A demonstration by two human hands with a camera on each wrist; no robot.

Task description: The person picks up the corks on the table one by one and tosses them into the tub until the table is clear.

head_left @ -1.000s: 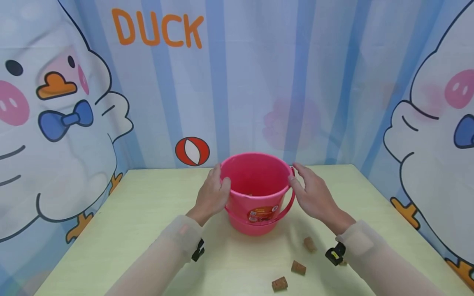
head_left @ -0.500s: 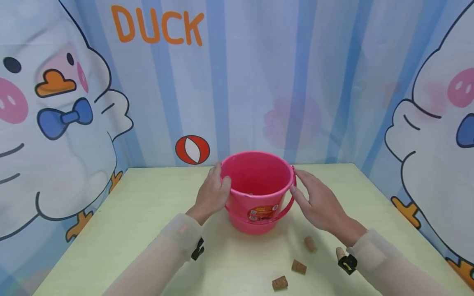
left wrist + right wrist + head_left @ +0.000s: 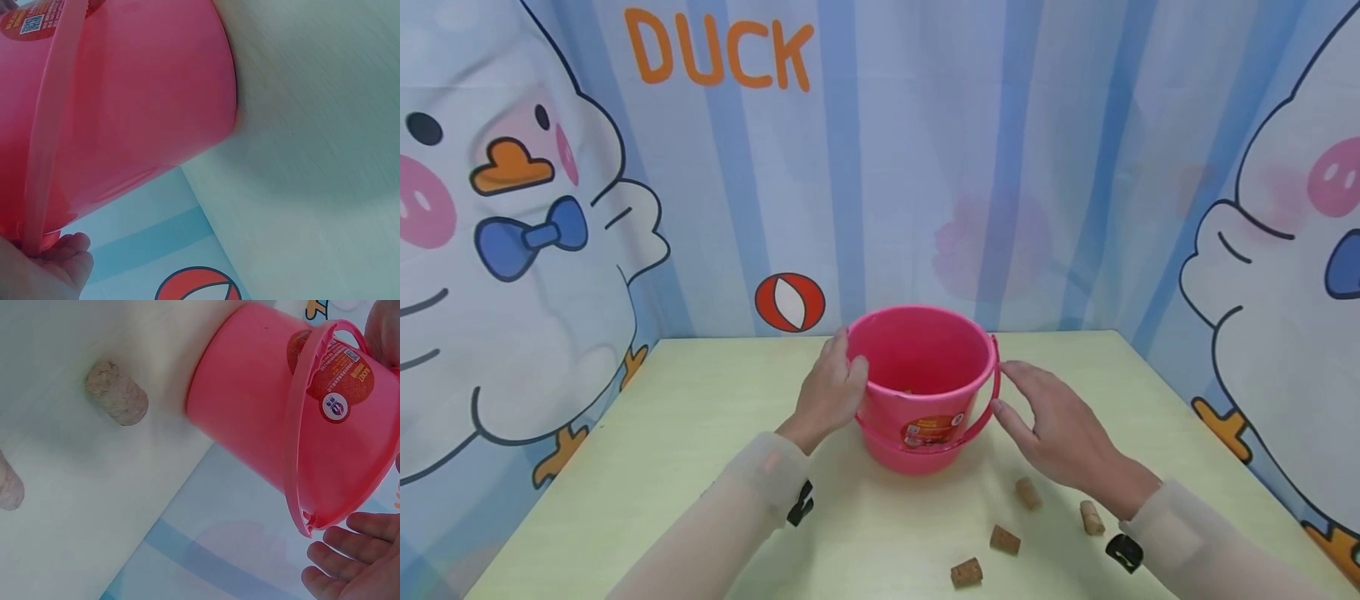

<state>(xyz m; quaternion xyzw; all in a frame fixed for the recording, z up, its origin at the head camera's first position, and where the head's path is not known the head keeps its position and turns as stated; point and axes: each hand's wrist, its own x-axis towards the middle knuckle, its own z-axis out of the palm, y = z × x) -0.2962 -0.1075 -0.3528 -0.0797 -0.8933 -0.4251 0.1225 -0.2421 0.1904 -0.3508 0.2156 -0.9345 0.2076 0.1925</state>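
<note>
A pink plastic bucket (image 3: pixel 917 417) stands upright on the table, its handle (image 3: pixel 981 421) hanging down across the front below the rim. My left hand (image 3: pixel 827 393) grips the rim on the left side, thumb over the near edge. In the left wrist view, its fingers (image 3: pixel 75 256) curl beside the handle's joint. To the right of the bucket, my right hand (image 3: pixel 1067 429) is held with extended fingers and nothing in it, fingertips close to the handle. The nearest cork (image 3: pixel 117 394) lies in front of the bucket. A small tan bit shows inside the bucket.
Several corks lie on the pale table (image 3: pixel 715 483), including one near the right wrist (image 3: pixel 1092 517) and one close to the front (image 3: pixel 967 572). A curtain (image 3: pixel 910 167) with duck prints hangs behind and along both sides.
My right hand has let go of the bucket's rim and moved right and toward me, uncovering a cork by the wrist. The left hand and the bucket have stayed in place.
</note>
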